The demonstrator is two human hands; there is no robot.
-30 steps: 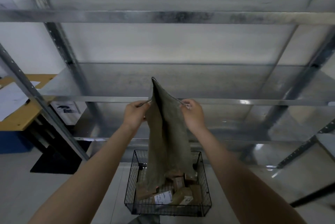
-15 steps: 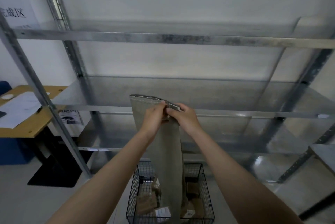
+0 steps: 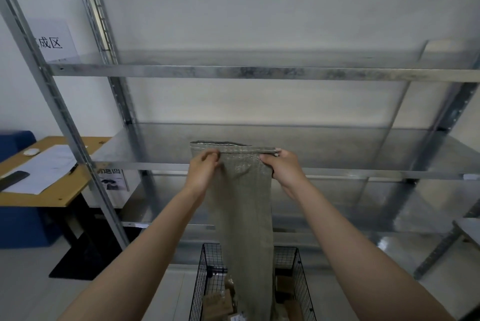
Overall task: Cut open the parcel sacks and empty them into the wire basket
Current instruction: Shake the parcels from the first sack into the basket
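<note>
Pinched at its top hem by the fingers of the left hand (image 3: 201, 174), a grey sack (image 3: 244, 206) is being held up, the other corner pinched by the right hand (image 3: 284, 168), its lower end hanging in the wire basket (image 3: 302, 281).

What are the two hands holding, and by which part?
Both hold the woven sack by its stitched top edge: left hand near one corner, right hand at the other.

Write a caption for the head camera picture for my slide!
Left hand and right hand hold a limp sack by its top edge, hanging into a wire basket of boxes.
</note>
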